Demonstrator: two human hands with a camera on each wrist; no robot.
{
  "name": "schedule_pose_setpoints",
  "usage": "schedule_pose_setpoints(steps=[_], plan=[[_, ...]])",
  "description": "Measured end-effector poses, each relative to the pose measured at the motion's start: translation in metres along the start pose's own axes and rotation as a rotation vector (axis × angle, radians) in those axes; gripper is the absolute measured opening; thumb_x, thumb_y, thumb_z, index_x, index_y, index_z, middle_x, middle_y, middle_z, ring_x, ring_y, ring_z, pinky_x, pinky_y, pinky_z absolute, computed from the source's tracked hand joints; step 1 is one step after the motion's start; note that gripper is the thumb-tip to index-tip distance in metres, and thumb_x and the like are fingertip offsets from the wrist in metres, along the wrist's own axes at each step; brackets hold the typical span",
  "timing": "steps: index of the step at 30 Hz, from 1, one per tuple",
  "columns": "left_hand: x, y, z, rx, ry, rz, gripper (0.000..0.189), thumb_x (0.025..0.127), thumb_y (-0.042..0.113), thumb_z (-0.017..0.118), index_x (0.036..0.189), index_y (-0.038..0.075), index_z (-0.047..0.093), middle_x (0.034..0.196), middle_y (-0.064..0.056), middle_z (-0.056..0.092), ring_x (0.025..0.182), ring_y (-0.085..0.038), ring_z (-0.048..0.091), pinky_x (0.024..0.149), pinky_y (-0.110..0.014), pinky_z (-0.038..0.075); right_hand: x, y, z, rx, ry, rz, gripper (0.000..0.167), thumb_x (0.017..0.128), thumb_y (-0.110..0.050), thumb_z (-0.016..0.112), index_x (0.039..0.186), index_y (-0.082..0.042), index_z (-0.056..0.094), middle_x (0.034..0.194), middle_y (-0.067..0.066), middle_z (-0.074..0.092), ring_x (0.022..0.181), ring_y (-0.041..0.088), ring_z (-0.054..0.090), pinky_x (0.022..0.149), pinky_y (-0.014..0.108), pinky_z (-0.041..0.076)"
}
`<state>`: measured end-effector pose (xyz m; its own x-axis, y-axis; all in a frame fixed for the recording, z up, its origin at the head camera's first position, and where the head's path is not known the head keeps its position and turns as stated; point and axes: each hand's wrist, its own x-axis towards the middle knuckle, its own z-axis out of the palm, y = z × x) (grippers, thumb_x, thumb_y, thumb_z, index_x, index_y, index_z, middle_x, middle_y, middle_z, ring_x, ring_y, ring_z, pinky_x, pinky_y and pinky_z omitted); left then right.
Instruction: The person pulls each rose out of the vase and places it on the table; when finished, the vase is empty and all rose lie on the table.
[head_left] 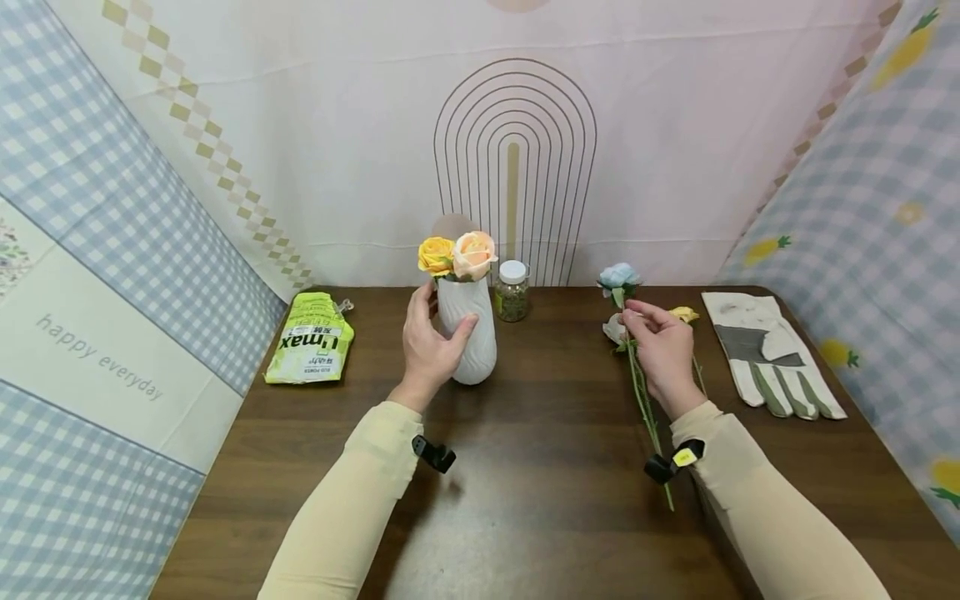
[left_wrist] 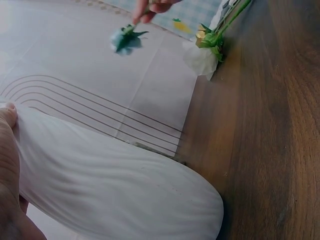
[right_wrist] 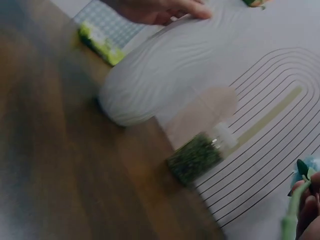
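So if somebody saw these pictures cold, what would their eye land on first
Probably the yellow rose and peach rose in the white vase, which the left hand holds near the middle of the table. Next might come the pale blue rose, its stem pinched in the right hand. The bright green packet toward the table's far left corner also stands out.

Head: high, facing forward and down across tabletop, widest; left wrist: rolled sideways, close beside vase, facing rightward; right wrist: tilted, farther off, facing leftward; vase and tabletop shared by both wrists
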<state>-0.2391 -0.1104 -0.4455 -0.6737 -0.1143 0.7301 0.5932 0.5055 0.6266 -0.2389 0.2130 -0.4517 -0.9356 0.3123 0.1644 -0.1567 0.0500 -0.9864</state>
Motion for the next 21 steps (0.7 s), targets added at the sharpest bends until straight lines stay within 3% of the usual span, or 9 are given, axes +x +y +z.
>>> schedule_pose_setpoints(steps=[7, 13, 21], plan=[[0.0, 0.0, 0.0, -0.001, 0.008, 0.004, 0.07, 0.078, 0.029, 0.079, 0.131, -0.004, 0.046, 0.118, -0.018, 0.055, 0.108, -0.028, 0.056, 0.089, -0.041, 0.05, -0.009, 0.029, -0.001, -0.171, -0.111, 0.074, 0.033, 0.089, -0.015, 0.069, 0.118, 0.0, 0.067, 0.094, 0.01, 0.072, 0.068, 0.006, 0.066, 0.056, 0.018, 0.051], [0.001, 0.0, 0.0, -0.002, 0.002, -0.001, 0.07, 0.078, 0.028, 0.079, 0.131, -0.004, 0.046, 0.118, -0.017, 0.055, 0.108, -0.028, 0.056, 0.088, -0.044, 0.05, -0.02, 0.042, -0.003, -0.296, -0.191, 0.104, 0.032, 0.09, -0.021, 0.069, 0.115, -0.001, 0.069, 0.101, 0.021, 0.07, 0.069, 0.005, 0.066, 0.05, 0.021, 0.049], [0.001, 0.0, 0.0, -0.009, 0.005, 0.001, 0.07, 0.078, 0.027, 0.079, 0.131, -0.004, 0.047, 0.118, -0.018, 0.055, 0.107, -0.028, 0.056, 0.087, -0.046, 0.05, -0.024, 0.056, -0.006, -0.41, -0.245, 0.143, 0.027, 0.091, -0.018, 0.068, 0.113, -0.003, 0.071, 0.098, 0.016, 0.071, 0.072, 0.008, 0.068, 0.053, 0.021, 0.051]])
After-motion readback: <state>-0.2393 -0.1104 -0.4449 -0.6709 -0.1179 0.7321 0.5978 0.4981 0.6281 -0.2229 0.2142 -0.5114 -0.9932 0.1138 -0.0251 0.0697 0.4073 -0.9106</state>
